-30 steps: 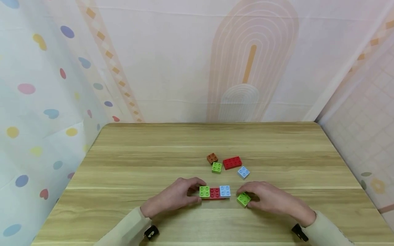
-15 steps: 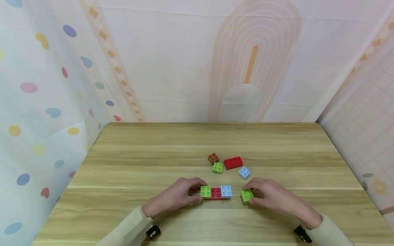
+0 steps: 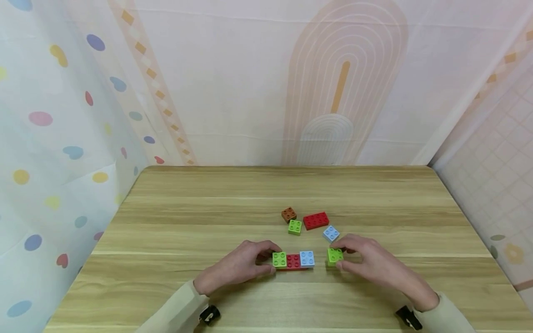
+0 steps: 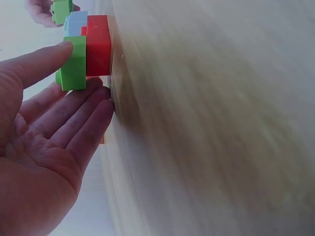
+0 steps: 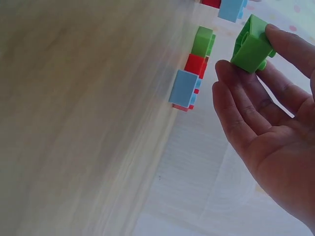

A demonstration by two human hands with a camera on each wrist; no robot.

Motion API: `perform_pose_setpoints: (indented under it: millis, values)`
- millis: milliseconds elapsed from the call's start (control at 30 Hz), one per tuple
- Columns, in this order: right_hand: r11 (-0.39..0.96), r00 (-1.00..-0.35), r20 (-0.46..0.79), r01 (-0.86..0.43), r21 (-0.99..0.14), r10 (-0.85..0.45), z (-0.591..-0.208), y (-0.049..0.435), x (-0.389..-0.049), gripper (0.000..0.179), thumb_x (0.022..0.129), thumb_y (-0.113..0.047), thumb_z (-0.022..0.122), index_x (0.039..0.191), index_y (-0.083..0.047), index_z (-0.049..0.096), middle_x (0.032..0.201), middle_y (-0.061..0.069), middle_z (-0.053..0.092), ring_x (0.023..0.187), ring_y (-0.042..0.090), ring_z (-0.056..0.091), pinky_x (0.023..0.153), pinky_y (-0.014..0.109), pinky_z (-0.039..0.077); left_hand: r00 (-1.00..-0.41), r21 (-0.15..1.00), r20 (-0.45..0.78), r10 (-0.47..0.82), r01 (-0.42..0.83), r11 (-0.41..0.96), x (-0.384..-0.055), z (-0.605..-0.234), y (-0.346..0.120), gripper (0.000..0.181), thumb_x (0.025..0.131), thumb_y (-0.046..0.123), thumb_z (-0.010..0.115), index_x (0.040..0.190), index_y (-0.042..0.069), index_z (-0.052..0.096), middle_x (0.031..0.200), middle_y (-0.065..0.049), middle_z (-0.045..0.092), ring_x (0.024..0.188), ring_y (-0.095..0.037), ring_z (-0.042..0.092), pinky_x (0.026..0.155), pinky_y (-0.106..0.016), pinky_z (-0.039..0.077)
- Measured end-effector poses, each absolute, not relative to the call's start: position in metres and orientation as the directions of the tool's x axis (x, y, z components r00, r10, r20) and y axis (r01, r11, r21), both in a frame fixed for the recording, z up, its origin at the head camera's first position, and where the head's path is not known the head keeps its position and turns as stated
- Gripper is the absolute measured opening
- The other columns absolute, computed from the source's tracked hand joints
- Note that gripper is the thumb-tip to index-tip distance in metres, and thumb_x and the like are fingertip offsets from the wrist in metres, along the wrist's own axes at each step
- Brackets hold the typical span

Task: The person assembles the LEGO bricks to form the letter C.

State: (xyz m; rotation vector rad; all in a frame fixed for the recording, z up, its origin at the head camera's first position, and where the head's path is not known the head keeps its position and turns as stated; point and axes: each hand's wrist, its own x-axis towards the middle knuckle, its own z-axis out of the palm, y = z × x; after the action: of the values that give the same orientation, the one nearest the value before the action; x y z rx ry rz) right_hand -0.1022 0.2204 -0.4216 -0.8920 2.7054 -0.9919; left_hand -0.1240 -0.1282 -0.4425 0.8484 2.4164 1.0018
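In the head view, my left hand (image 3: 245, 266) grips the left end of a joined row of toy building bricks. A long red brick (image 3: 293, 262) forms its base, with a green brick (image 3: 279, 260) on the left end and a light blue brick (image 3: 307, 258) on the right. The left wrist view shows my thumb (image 4: 54, 55) against that green brick. Just right of the row, my right hand (image 3: 370, 263) pinches another square green brick (image 5: 252, 45) between thumb and fingers, its hollow underside partly showing in the right wrist view.
Behind the hands lie loose bricks: a brown one (image 3: 289, 214), a green one (image 3: 294, 227), a long red one (image 3: 316, 220) and a light blue one (image 3: 331, 233). They rest on a wooden table (image 3: 187, 208). A patterned cloth (image 3: 233, 83) hangs at the table's back.
My right hand has moved farther from me, and the green brick in it has turned from slanted to nearly square with the row. My left hand keeps its hold on the row.
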Motion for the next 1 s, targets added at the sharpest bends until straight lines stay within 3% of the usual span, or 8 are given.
perform_pose_setpoints:
  millis: [500, 1000]
  values:
    - [0.610, -0.853, 0.206, -0.493, -0.621, -0.479, -0.418, 0.209, -0.100, 0.033, 0.094, -0.020, 0.079, 0.125, -0.013, 0.072, 0.122, 0.000, 0.071, 0.105, 0.017, 0.068, 0.088, 0.037, 0.060, -0.738, 0.729, -0.123, 0.663, 0.386, 0.565, -0.125, -0.443, -0.128, 0.037, 0.097, 0.018, 0.075, 0.132, 0.011, 0.066, 0.125, -0.003, 0.071, 0.112, -0.012, 0.066, 0.097, -0.032, 0.055]
    - [0.583, -0.833, 0.293, -0.542, -0.606, -0.469, -0.411, 0.192, -0.101, 0.034, 0.093, -0.018, 0.080, 0.125, -0.011, 0.073, 0.124, 0.003, 0.071, 0.107, 0.019, 0.069, 0.089, 0.042, 0.060, -0.737, 0.722, -0.109, 0.667, 0.403, 0.562, -0.124, -0.441, -0.126, 0.037, 0.097, 0.021, 0.076, 0.131, 0.012, 0.066, 0.126, -0.004, 0.072, 0.113, -0.014, 0.067, 0.097, -0.032, 0.055]
